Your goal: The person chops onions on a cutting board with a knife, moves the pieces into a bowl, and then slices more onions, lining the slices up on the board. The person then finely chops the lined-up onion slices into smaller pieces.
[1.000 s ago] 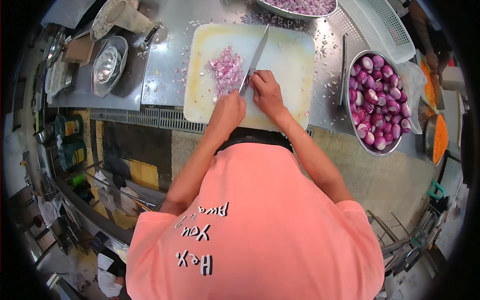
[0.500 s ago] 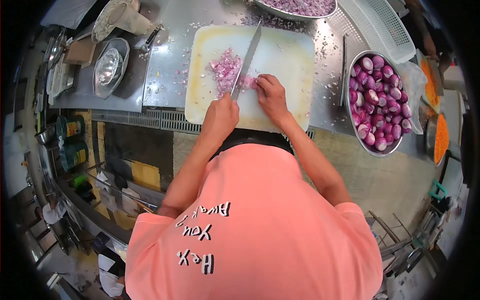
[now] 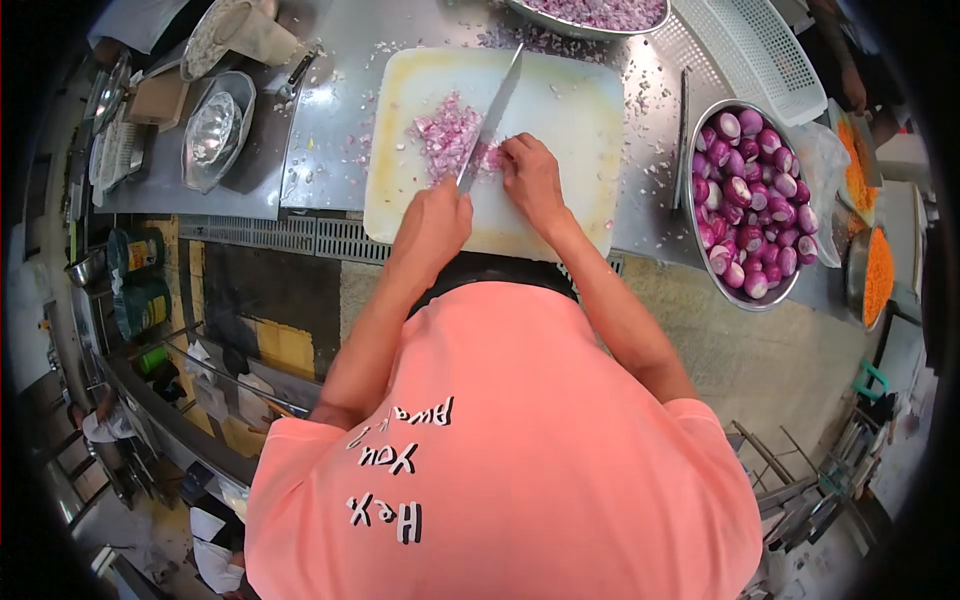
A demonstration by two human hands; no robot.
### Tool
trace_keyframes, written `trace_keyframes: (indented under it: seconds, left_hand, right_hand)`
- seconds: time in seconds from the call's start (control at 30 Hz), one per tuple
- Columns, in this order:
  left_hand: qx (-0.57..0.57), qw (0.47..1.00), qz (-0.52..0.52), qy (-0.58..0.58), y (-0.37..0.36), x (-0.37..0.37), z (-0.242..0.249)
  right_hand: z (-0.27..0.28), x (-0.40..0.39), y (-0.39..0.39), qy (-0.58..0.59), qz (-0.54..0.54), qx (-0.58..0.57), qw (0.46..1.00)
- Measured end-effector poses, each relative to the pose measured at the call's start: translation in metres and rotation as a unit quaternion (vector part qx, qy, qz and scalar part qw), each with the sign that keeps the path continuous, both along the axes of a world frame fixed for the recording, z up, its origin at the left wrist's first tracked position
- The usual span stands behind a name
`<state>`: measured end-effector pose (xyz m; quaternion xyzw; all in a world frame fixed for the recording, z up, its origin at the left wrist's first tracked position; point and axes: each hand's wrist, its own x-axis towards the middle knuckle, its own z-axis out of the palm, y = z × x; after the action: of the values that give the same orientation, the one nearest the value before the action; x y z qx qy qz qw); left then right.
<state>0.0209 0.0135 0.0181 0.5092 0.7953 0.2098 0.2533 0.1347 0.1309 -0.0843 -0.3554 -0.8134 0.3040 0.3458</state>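
My left hand [image 3: 435, 222] is closed around the handle of a long kitchen knife [image 3: 497, 108], whose blade points away from me across the white cutting board [image 3: 580, 110]. To the blade's right, the fingers of my right hand [image 3: 533, 178] are bent together on a small piece of red onion [image 3: 489, 158], close against the steel. A pile of chopped red onion [image 3: 445, 132] lies on the board, left of the blade. The knife handle is mostly hidden by my fingers.
On the right stands a steel bowl [image 3: 691, 190] of peeled red onions. Another bowl [image 3: 600, 33] of chopped onion is at the back, near a white perforated basket [image 3: 770, 55]. Onion bits litter the steel table [image 3: 335, 110]. A second knife [image 3: 298, 72] lies at left.
My right fingers have moved a little left, closer to the blade. The knife stays at nearly the same slant, and the whole view has shifted slightly.
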Motion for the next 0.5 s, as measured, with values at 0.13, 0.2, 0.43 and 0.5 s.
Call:
trace_keyframes:
  seconds: [0.13,0.2,0.43,0.5]
  left_hand:
    - [0.017,0.999,-0.015,0.022,0.008,0.005,-0.028]
    - [0.028,0.999,-0.024,0.036,0.012,0.007,-0.026]
    - [0.015,1.0,-0.014,0.005,0.006,0.006,-0.029]
    - [0.017,1.0,-0.013,0.005,0.01,0.008,-0.021]
  right_hand:
    - [-0.002,0.0,-0.002,0.002,0.004,0.004,1.0]
    - [0.0,0.003,0.0,-0.005,0.007,0.01,1.0]
    - [-0.001,0.002,-0.006,0.014,0.007,-0.02,1.0]
    - [-0.001,0.005,-0.002,0.026,0.007,-0.01,1.0]
